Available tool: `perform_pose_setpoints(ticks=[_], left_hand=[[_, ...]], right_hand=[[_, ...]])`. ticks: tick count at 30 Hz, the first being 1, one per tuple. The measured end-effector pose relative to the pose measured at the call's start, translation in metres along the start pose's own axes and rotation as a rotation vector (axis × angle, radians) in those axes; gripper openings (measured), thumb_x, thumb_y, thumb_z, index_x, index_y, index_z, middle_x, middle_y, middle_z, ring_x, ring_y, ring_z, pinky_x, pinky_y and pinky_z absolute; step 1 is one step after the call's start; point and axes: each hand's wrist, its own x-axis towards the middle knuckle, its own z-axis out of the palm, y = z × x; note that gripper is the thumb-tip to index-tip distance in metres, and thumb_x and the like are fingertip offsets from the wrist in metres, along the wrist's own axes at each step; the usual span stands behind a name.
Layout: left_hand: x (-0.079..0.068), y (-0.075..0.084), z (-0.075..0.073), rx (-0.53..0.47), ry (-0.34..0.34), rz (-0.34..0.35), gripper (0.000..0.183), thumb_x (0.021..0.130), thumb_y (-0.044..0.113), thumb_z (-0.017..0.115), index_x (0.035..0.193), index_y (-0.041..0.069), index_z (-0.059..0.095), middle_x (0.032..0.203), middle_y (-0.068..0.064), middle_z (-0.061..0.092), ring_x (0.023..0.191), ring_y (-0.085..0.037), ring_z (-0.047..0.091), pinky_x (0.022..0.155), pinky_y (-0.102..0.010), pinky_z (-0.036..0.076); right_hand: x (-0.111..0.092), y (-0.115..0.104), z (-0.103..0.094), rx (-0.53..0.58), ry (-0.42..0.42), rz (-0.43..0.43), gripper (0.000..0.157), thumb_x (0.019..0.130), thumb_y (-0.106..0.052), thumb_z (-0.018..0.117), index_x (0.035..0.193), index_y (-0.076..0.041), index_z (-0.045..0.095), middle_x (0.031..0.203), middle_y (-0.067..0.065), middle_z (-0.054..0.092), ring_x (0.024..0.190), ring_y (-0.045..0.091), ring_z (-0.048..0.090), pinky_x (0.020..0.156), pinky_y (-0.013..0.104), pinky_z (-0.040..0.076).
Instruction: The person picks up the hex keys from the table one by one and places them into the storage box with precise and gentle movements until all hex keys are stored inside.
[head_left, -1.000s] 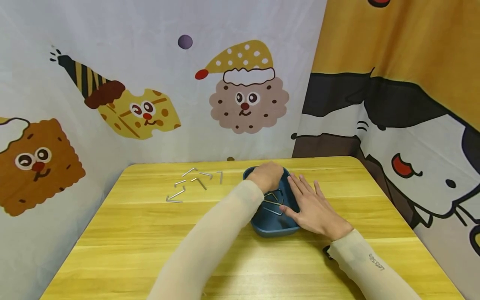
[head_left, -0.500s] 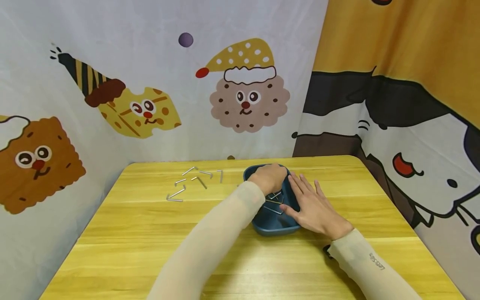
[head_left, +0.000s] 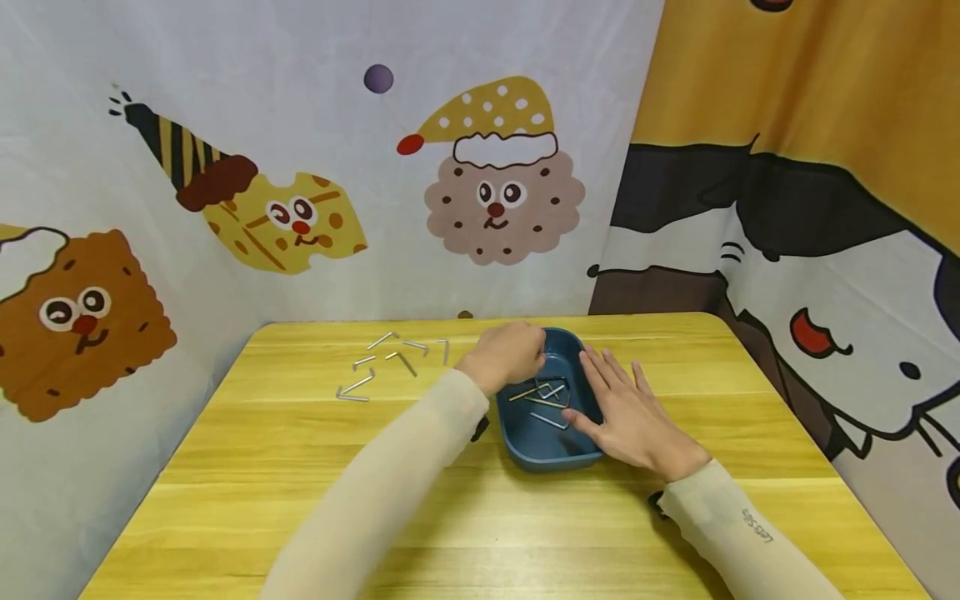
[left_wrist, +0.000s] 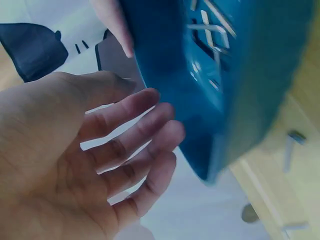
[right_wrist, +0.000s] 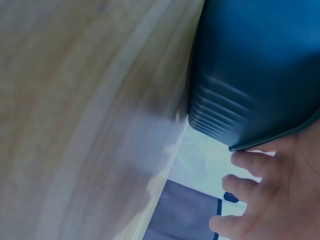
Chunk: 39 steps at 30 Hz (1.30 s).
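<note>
A deep blue plastic bin (head_left: pixel 542 450) stands on the table, with several L-shaped hex keys (head_left: pixel 549 421) lying crossed on its floor, some silver and some brass-coloured. My left hand (head_left: pixel 504 354) is over the bin's left rim; in the left wrist view its fingers are loosely bent beside the bin wall (left_wrist: pixel 160 55), and nothing shows between them. My right hand (head_left: pixel 633 423) rests along the bin's right rim, fingers stretched out and thumb over the inside. Seen from the right wrist, its fingers (right_wrist: pixel 250 187) hold nothing.
Several silver hex keys (head_left: pixel 358 382) lie scattered at the table's back left, among them a darker one (head_left: pixel 406 364). The wooden table (head_left: pixel 247 483) ends at a printed cloth (head_left: pixel 375 283) at the back, with more cloth on both sides.
My left hand has come out of the bin toward its left rim, so more hex keys inside show. The right hand has stayed on the right rim.
</note>
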Motion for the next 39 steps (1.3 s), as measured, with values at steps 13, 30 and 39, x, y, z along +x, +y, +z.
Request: perform_pose_setpoints(ticks=[13, 30, 39], left_hand=[[-0.038, -0.056, 0.018, -0.072, 0.207, 0.001, 0.020, 0.118, 0.026, 0.069, 0.130, 0.014, 0.081, 0.126, -0.008, 0.076, 0.106, -0.023, 0.076, 0.089, -0.042, 0.069], [-0.114, -0.141, 0.038, -0.050, 0.159, -0.063, 0.017, 0.116, 0.020, 0.073, 0.125, 0.008, 0.081, 0.122, -0.012, 0.078, 0.096, -0.025, 0.077, 0.075, -0.039, 0.065], [-0.139, -0.170, 0.045, -0.049, 0.176, -0.095, 0.018, 0.113, 0.015, 0.073, 0.123, 0.004, 0.083, 0.122, -0.014, 0.080, 0.102, -0.030, 0.079, 0.088, -0.048, 0.070]], right_hand=[[-0.001, 0.003, 0.001, -0.003, -0.009, 0.016, 0.103, 0.114, -0.067, 0.062, 0.186, -0.004, 0.023, 0.196, 0.018, 0.022, 0.182, 0.049, 0.018, 0.142, 0.083, 0.011], [-0.002, 0.001, 0.001, -0.001, -0.023, 0.014, 0.102, 0.115, -0.064, 0.062, 0.186, -0.004, 0.021, 0.196, 0.017, 0.020, 0.182, 0.049, 0.017, 0.142, 0.083, 0.010], [0.001, 0.001, -0.001, -0.018, -0.022, 0.005, 0.102, 0.116, -0.066, 0.060, 0.186, -0.004, 0.020, 0.197, 0.016, 0.017, 0.182, 0.049, 0.018, 0.142, 0.083, 0.012]])
